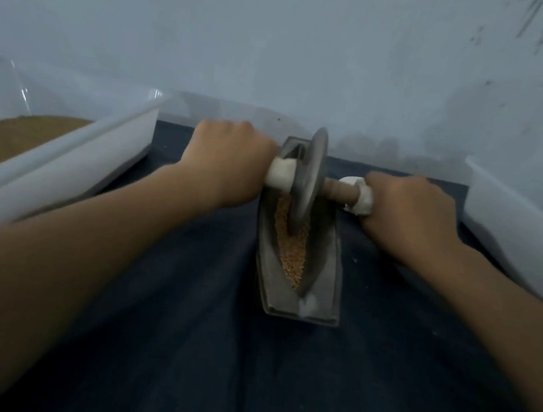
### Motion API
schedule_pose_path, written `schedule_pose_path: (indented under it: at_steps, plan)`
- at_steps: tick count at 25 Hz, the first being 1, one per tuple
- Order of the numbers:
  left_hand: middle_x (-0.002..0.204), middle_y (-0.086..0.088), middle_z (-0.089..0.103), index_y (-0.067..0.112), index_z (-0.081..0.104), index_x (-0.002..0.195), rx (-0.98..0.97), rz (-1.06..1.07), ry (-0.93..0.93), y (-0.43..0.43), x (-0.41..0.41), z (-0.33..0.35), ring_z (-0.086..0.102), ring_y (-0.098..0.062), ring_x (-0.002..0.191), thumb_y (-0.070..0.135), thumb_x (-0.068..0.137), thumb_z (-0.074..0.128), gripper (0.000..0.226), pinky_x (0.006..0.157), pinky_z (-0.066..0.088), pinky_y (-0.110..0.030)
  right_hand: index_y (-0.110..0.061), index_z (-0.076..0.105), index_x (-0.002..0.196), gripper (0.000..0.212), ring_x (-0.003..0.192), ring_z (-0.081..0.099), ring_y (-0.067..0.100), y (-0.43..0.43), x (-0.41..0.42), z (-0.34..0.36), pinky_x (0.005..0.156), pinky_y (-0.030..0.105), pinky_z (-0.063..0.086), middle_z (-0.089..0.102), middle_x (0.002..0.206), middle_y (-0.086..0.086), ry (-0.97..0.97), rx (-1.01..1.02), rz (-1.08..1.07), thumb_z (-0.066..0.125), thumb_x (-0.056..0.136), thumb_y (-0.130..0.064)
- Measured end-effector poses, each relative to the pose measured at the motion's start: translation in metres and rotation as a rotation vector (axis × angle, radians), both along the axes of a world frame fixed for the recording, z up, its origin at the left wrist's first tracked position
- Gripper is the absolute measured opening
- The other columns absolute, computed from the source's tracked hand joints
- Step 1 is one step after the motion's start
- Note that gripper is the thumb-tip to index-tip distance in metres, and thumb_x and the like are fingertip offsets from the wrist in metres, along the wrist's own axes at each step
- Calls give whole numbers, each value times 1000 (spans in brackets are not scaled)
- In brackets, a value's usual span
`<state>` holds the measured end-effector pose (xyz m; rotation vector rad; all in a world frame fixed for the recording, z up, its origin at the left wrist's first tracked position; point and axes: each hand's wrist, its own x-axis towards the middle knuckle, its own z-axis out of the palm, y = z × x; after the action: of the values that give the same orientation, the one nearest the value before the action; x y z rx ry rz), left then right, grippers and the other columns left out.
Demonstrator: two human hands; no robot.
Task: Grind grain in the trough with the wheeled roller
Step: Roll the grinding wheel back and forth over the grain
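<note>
A grey boat-shaped trough (331,265) lies lengthwise on a dark blue cloth (194,334), with tan grain (292,257) in its groove. A grey disc, the wheel of the roller (312,176), stands on edge in the far half of the trough, on a wooden axle with white-wrapped handles. My left hand (227,162) grips the left handle, and my right hand (408,206) grips the right handle. A white lump sits at the trough's near end.
A translucent white bin (62,157) with brown grain stands at the left, and another white bin (519,224) at the right. A pale wall rises just behind the trough.
</note>
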<state>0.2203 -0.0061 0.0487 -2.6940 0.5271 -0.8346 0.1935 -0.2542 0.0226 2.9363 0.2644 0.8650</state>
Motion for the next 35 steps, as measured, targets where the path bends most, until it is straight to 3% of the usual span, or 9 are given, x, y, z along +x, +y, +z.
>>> schedule_pose_path:
  at_steps: [3,6,11,15,19,22,25,28,35]
  plan:
    - [70,8,42,32,60,93,9,-41,115,17,-41,3,44,-19,59,34,82,61,12,54,33,-32,-52,39,71,28,55,44,20,2,-48,23,47,27,28,44,64,-10,100,-96,-18,65,79,-43]
    - [64,7,38,30,58,87,62,-46,48,19,-51,3,30,-14,48,30,80,61,7,44,18,-26,-37,44,70,21,54,40,10,1,-60,28,45,24,25,46,66,-10,225,-133,-82,65,72,-40]
    - [78,-2,55,24,62,93,42,22,-45,0,8,-9,53,-25,63,23,87,59,6,49,29,-31,-34,44,67,27,60,44,19,15,12,15,49,26,26,47,67,-9,183,-77,-111,68,79,-35]
    - [75,-2,48,24,63,94,-128,69,2,-3,52,-12,48,-26,64,32,86,62,11,56,35,-34,-26,55,77,14,63,48,25,21,68,20,48,24,22,48,69,-2,14,-136,-145,67,78,-20]
    - [72,4,47,26,60,91,-243,82,57,7,29,-26,49,-24,64,29,86,59,6,58,33,-34,-26,61,83,9,63,47,26,32,48,31,52,27,30,57,75,2,-19,-211,-86,68,78,-22]
    - [68,7,41,28,57,91,-133,44,110,10,-13,-11,42,-18,60,36,85,59,10,54,31,-32,-31,53,80,14,66,53,23,24,3,28,54,28,36,54,73,-5,99,-146,-42,68,80,-30]
    - [65,10,36,35,51,84,-40,43,117,17,-48,-2,31,-12,51,43,80,61,14,49,25,-28,-32,37,69,32,44,31,12,7,-42,19,45,20,19,34,54,-12,-16,-187,14,69,67,-34]
    - [63,10,35,35,40,77,16,72,61,20,-54,-6,25,-10,47,45,79,59,22,44,15,-25,-32,35,69,31,39,18,8,4,-44,20,46,15,13,23,48,-15,-82,-180,33,63,60,-41]
    - [67,3,43,29,63,88,-55,123,5,-2,41,-10,40,-19,55,35,85,59,8,48,25,-28,-30,44,70,27,65,50,24,16,58,8,51,26,26,45,66,-6,-18,-64,-107,61,89,-37]
